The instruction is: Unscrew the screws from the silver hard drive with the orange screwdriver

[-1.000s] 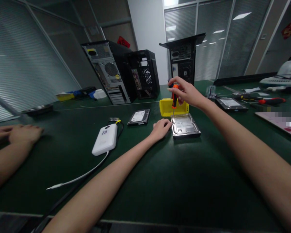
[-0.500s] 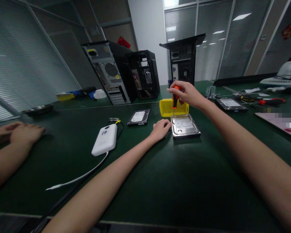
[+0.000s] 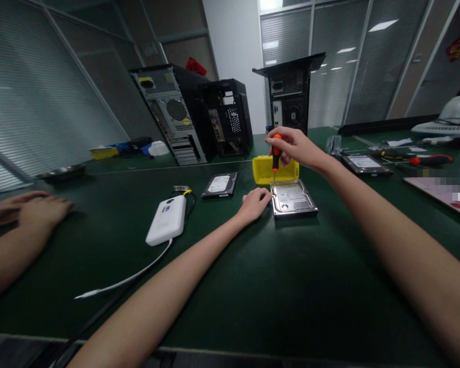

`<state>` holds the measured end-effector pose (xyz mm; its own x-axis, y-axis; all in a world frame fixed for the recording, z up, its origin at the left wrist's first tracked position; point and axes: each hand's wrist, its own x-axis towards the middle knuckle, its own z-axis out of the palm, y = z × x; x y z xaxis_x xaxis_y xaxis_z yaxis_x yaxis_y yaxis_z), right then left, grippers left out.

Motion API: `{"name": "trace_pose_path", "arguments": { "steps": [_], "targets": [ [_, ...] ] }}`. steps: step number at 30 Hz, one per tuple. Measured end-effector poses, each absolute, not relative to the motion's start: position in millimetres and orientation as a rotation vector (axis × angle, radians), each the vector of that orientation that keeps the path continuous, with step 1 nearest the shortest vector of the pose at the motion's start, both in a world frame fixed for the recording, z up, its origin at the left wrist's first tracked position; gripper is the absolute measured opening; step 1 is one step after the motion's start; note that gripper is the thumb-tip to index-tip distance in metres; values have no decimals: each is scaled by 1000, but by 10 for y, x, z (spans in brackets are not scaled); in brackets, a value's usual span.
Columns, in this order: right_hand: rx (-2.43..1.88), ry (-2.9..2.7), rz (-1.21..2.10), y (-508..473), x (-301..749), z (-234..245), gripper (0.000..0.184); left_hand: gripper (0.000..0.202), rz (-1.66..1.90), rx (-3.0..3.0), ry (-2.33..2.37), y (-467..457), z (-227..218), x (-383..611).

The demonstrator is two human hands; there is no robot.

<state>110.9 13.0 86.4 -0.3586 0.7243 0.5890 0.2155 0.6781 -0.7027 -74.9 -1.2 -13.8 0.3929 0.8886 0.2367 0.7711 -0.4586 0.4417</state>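
Observation:
A silver hard drive (image 3: 291, 200) lies label side up on the green table. My left hand (image 3: 255, 203) rests on the table at its left edge, fingers curled in and gripping that side. In my right hand (image 3: 292, 145) is a screwdriver (image 3: 276, 153) with an orange and black handle, the fingers closed round its top. The screwdriver stands nearly upright, its tip down at the drive's far left corner. Just behind the drive sits an open yellow case (image 3: 261, 171).
Left of my hand lie another hard drive (image 3: 220, 184) and a white power bank (image 3: 167, 220) with a cable. Computer cases (image 3: 176, 115) stand behind. A third drive (image 3: 364, 163) and pliers (image 3: 431, 160) lie right. Another person's hands (image 3: 46, 209) rest at far left.
My right hand and the screwdriver handle have shifted very slightly, the grip turning a little at the top. The drive and my left hand stay in place.

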Motion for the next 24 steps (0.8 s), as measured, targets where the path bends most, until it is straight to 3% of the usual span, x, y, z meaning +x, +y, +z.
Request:
{"name": "trace_pose_path", "arguments": {
  "steps": [24],
  "targets": [
    [-798,-1865,633,109,1097,861,29,34,639,2394,1466,-29,-125,-740]
  ]
}}
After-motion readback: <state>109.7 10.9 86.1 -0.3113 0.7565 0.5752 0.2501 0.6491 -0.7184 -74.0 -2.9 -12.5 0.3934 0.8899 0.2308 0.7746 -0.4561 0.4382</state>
